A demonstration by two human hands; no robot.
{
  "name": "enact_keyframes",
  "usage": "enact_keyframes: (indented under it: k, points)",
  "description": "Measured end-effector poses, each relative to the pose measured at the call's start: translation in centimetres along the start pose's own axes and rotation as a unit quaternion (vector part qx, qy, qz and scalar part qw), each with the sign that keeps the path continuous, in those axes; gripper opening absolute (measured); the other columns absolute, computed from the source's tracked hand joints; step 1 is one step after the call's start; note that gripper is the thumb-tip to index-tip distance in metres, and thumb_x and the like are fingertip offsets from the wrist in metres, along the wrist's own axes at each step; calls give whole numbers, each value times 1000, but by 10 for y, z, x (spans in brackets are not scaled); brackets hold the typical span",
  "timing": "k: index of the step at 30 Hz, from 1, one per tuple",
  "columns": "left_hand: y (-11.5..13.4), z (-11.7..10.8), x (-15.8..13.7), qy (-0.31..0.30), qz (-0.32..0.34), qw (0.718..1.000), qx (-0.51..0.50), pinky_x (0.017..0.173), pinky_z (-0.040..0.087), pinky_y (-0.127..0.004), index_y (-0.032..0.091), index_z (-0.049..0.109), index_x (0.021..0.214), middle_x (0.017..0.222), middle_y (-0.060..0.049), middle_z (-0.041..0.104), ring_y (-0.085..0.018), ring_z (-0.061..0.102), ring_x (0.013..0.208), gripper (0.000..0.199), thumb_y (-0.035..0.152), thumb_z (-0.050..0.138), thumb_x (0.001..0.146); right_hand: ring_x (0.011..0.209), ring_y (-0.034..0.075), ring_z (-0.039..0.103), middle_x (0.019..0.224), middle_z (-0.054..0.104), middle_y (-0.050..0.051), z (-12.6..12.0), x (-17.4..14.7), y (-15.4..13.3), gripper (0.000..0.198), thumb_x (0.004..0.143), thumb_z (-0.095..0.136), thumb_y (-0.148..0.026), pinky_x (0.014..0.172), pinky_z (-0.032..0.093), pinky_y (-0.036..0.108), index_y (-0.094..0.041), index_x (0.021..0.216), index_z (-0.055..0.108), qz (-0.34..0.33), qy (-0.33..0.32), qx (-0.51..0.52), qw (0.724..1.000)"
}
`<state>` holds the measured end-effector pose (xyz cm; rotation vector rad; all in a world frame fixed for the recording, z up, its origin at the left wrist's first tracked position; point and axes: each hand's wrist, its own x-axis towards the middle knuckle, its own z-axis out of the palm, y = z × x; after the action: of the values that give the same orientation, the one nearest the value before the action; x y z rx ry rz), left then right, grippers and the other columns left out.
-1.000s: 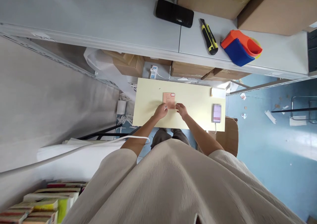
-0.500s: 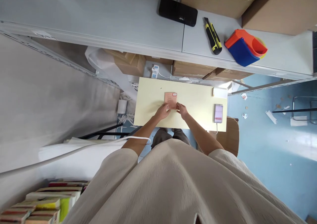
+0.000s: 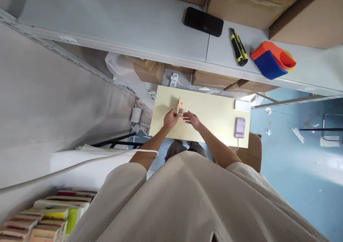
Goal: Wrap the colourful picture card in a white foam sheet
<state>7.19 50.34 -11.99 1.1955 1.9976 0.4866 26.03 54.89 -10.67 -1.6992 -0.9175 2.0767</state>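
Observation:
A small booklet [image 3: 180, 104], pinkish orange with a darker picture on the face that shows, stands tilted above the pale yellow table [image 3: 209, 108]. My left hand [image 3: 170, 119] pinches its lower left edge between thumb and fingers. Just to the right of the booklet is my right hand [image 3: 192, 119], its fingers stretched out and slightly apart. Whether those fingertips touch the booklet I cannot tell.
On the table's right end lie a phone [image 3: 239, 127] with a cable and a white box [image 3: 242, 105]. The grey shelf [image 3: 150, 31] beyond holds a black phone [image 3: 203, 21], a utility knife [image 3: 238, 47] and cardboard boxes. Stacked books [image 3: 48, 213] are at lower left.
The booklet was flat with a plain, red-stamped page up; now it is turned up on edge, showing a pictured face. My right hand has come off it. The view has shifted slightly.

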Motion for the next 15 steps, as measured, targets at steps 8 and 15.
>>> enact_keyframes:
  k: [8, 15]
  points:
    - [-35, -13, 14, 3, -17, 1000, 12, 100, 58, -33, 23, 73, 115, 122, -10, 84, -25, 78, 113, 25, 8, 59, 100, 97, 24, 76, 117, 82, 10, 4, 16, 23, 27, 92, 72, -47, 81, 59, 34, -24, 103, 78, 6, 58, -111, 992]
    - [-49, -10, 7, -37, 83, 993, 82, 116, 58, -43, 19, 76, 127, 136, -16, 79, -30, 74, 129, 36, 8, 53, 100, 112, 27, 78, 127, 83, 10, 14, 19, 23, 28, 104, 61, -35, 101, 61, 39, -24, 118, 82, -64, 57, -309, 947]
